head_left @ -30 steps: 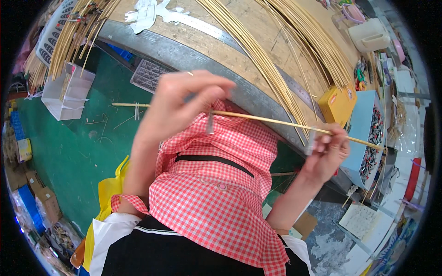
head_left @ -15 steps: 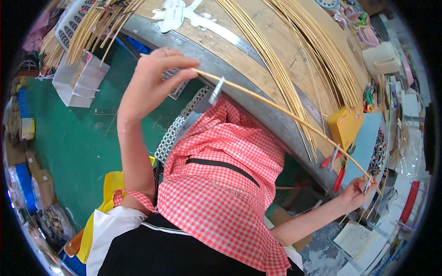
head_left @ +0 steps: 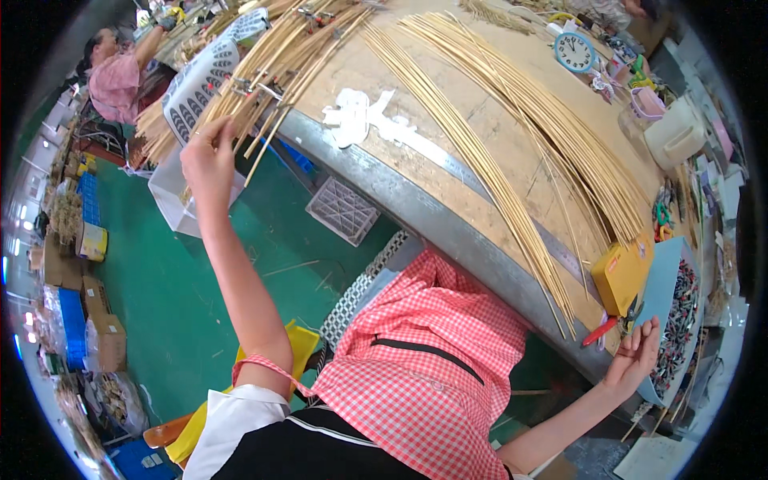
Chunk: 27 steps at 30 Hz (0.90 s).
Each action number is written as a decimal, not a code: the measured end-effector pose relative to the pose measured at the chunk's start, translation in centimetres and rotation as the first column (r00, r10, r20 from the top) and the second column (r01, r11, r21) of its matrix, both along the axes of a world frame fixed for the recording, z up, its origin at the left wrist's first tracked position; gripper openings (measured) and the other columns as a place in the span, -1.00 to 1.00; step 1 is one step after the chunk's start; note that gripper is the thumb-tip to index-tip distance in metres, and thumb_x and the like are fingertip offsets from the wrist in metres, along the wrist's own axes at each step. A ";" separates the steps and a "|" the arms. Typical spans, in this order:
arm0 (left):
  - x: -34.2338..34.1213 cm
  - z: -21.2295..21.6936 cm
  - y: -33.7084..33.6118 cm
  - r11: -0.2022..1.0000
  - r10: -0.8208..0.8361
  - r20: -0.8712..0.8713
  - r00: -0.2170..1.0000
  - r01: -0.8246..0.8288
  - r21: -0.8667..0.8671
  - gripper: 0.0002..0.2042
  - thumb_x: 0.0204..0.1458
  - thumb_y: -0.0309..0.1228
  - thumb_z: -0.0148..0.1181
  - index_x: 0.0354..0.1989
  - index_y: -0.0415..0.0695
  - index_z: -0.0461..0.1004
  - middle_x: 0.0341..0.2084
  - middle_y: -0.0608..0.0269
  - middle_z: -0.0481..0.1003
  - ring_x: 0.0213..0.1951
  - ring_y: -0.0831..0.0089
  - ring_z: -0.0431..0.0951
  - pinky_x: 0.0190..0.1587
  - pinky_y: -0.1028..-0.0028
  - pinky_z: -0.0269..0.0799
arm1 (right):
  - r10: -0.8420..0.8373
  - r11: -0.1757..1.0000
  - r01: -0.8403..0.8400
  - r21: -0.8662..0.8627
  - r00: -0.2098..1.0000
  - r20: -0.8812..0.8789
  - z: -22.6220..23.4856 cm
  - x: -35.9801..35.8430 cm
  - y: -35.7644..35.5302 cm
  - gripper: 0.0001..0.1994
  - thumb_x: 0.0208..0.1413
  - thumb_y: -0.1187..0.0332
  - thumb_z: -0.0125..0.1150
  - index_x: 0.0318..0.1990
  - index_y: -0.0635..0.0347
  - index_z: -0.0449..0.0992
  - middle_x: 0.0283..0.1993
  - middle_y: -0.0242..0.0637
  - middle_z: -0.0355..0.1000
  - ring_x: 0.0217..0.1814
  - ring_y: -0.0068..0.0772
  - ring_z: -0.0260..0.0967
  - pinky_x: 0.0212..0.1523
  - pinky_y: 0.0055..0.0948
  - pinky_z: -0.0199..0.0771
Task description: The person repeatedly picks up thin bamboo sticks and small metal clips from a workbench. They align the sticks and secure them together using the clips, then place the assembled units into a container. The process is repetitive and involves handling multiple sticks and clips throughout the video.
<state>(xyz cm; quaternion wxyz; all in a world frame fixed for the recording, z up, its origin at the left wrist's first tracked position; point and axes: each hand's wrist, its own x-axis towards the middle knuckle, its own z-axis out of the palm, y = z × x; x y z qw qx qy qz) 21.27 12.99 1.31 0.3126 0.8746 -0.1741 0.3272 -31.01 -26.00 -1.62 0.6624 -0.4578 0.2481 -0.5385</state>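
My left hand (head_left: 210, 164) is raised at the left, its fingers pinched on a thin tan stick at the near side of a bundle of sticks (head_left: 276, 56). Which stick it grips is hard to separate from the others. Small metal clips with red and black parts sit on several of these sticks. My right hand (head_left: 634, 356) is at the right, fingers loosely bent and apart, with no stick in it. It lies at the near edge of a light-blue tray (head_left: 661, 280) heaped with small red and black clips (head_left: 680, 320).
Long curved sticks (head_left: 520, 120) lie across the wooden worktable (head_left: 384, 180), near a metal ruler and white paper cut-outs. A yellow box (head_left: 622, 276) and red-handled pliers (head_left: 600, 330) stand by the tray. A perforated grey basket (head_left: 204, 80) supports the bundle. Another person (head_left: 120, 84) works far left.
The long stick that spanned between both hands has gone left to the bundle with my left hand. My right hand has let go of its end and moved to the clip tray.
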 end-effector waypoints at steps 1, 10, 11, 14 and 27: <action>1.8 0.1 0.7 0.999 0.019 0.037 0.999 -0.020 0.031 -0.83 0.04 -0.42 0.16 -0.23 -0.13 0.60 -0.43 0.06 0.58 -0.39 0.23 0.58 -0.32 0.36 0.41 | 0.001 1.000 -0.001 0.010 1.000 -0.011 -0.1 0.2 0.1 -0.73 0.26 0.42 -0.03 0.04 0.40 0.29 -0.29 -0.38 0.24 -0.47 -0.68 0.09 -0.53 -0.67 0.14; 12.6 -0.9 2.9 0.991 0.041 0.076 0.996 -0.051 0.122 -0.78 0.04 -0.51 0.05 -0.17 -0.13 0.58 -0.34 0.03 0.56 -0.26 0.10 0.56 -0.16 0.26 0.39 | 0.011 0.995 -0.001 0.105 0.995 -0.095 -0.9 3.3 1.5 -0.78 0.26 0.37 0.01 -0.06 0.33 0.40 -0.38 -0.41 0.28 -0.55 -0.70 0.10 -0.58 -0.68 0.16; 13.3 -1.0 2.7 0.990 0.013 0.109 0.994 -0.028 0.138 -0.77 0.04 -0.52 0.04 -0.16 -0.13 0.57 -0.31 0.01 0.56 -0.23 0.08 0.55 -0.14 0.25 0.39 | 0.011 0.994 0.000 0.107 0.994 -0.107 -0.8 3.6 1.7 -0.78 0.25 0.37 0.02 -0.07 0.33 0.41 -0.38 -0.41 0.28 -0.55 -0.70 0.10 -0.58 -0.68 0.16; 13.1 -1.0 1.8 0.985 -0.005 0.166 0.986 -0.024 0.173 -0.75 0.03 -0.52 0.05 -0.11 -0.15 0.54 -0.22 -0.03 0.53 -0.16 0.05 0.52 -0.09 0.25 0.36 | 0.025 0.995 -0.010 0.094 0.985 -0.169 -1.3 4.6 2.1 -0.79 0.24 0.37 0.04 -0.08 0.33 0.42 -0.38 -0.40 0.30 -0.56 -0.70 0.10 -0.59 -0.68 0.15; -5.8 1.3 -5.3 0.892 -0.447 0.059 0.892 0.441 0.095 -0.77 0.08 -0.60 0.07 -0.09 -0.22 0.50 -0.15 0.13 0.52 -0.07 0.25 0.50 -0.01 0.42 0.34 | -0.600 0.616 -0.406 -0.675 0.315 -0.736 -1.5 16.4 0.3 -0.80 0.03 0.46 0.15 -0.19 0.38 0.48 -0.12 -0.01 0.38 -0.07 0.00 0.32 0.04 -0.21 0.29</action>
